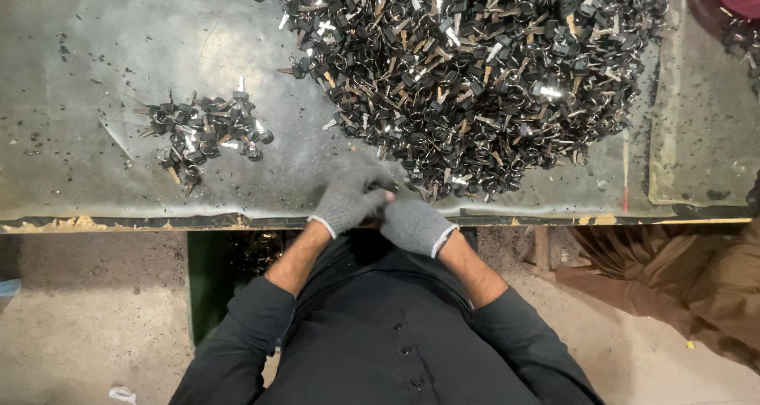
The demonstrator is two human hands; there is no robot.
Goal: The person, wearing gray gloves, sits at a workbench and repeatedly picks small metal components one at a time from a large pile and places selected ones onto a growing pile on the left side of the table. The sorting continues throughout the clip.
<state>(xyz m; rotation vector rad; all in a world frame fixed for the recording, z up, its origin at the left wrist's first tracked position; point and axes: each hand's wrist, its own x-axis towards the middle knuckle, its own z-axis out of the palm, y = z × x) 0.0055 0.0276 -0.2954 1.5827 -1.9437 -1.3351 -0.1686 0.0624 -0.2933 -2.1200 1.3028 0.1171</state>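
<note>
I see both forearms bent inward over a dark shirt, meeting at the near edge of the counter (95,64). The left hand (348,201) and right hand (413,224), both in grey knit gloves, press together with fingers curled; I cannot tell what they clasp between them. Just beyond them lies a large heap of black-headed keys (475,72). A small cluster of keys (204,132) sits apart to the left.
</note>
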